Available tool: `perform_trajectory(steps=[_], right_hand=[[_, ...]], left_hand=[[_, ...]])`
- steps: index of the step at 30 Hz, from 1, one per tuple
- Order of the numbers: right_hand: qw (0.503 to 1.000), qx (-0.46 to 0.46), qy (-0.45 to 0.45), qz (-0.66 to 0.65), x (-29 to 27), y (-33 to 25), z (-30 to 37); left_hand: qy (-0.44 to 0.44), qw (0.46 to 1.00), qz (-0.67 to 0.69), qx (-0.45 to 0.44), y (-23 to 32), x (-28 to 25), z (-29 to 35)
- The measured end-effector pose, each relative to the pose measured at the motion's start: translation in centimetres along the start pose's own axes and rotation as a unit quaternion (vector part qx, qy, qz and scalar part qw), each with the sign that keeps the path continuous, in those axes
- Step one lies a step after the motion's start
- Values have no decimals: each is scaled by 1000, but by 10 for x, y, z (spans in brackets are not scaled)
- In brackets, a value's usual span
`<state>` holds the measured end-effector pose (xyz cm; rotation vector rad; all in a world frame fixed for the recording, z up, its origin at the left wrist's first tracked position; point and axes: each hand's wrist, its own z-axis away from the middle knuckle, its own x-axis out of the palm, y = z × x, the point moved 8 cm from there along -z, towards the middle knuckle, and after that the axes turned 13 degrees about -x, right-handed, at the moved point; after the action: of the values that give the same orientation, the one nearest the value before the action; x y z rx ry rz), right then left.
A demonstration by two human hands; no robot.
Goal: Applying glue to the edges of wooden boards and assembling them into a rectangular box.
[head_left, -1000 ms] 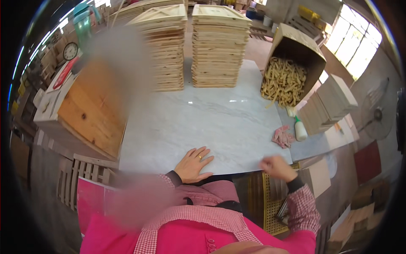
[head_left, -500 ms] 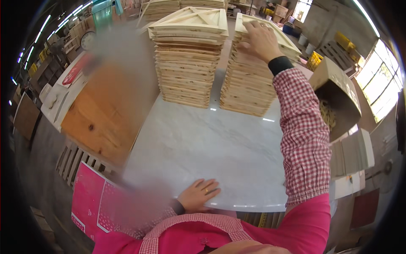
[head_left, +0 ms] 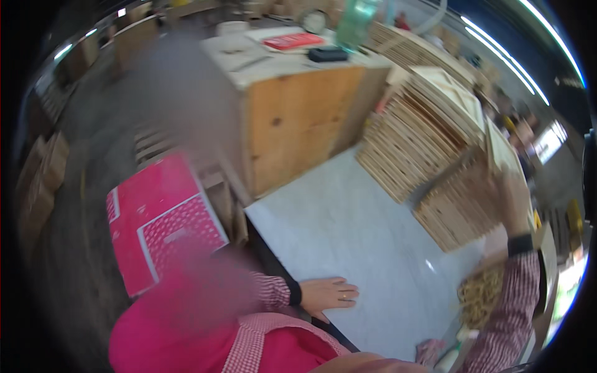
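Note:
My left hand (head_left: 329,293) lies flat, fingers apart, on the near edge of the pale marble tabletop (head_left: 360,248). My right hand (head_left: 513,200) is raised at the far right, gripping a thin wooden frame panel (head_left: 497,148) that tilts up off the top of the right stack of wooden panels (head_left: 457,214). A second, taller stack of panels (head_left: 423,124) stands just left of it. The whole view is blurred by motion.
A wooden cabinet (head_left: 298,118) with a red tray and a dark object on top stands beyond the table's left edge. A pink cardboard box (head_left: 161,224) lies on the floor at left. A tipped box of small wooden pieces (head_left: 480,297) and a pink cloth (head_left: 429,351) sit at lower right.
The view has swung sharply to the left. My right hand, which rested on top of the right stack, now lifts a panel off it. My left hand stays on the table edge.

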<state>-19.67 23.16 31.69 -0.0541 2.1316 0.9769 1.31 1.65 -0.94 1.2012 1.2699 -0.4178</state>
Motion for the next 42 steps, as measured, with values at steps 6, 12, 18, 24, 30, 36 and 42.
perform_trajectory(steps=[6, 12, 18, 24, 30, 36, 42], right_hand=[[982, -42, 179, 53, -45, -11, 46], [992, 84, 85, -51, -2, 42, 91], [893, 268, 329, -152, -151, -62, 162], [687, 516, 394, -325, -170, -194, 239], [690, 574, 307, -317, -126, -285, 292], [531, 509, 109, -668, -88, -375, 304], [636, 384, -14, -669, -113, -384, 301]], left_hand=[[61, 997, -43, 23, 8, 8, 0], [73, 996, -32, 51, 9, 2, -1], [193, 912, 312, -184, -7, 9, -46], [9, 499, 851, -164, 81, -27, -95], [52, 430, 885, -170, 85, -1, -42], [-1, 748, 529, -401, -14, -14, -23], [-61, 813, 397, -421, -63, -26, -38]])
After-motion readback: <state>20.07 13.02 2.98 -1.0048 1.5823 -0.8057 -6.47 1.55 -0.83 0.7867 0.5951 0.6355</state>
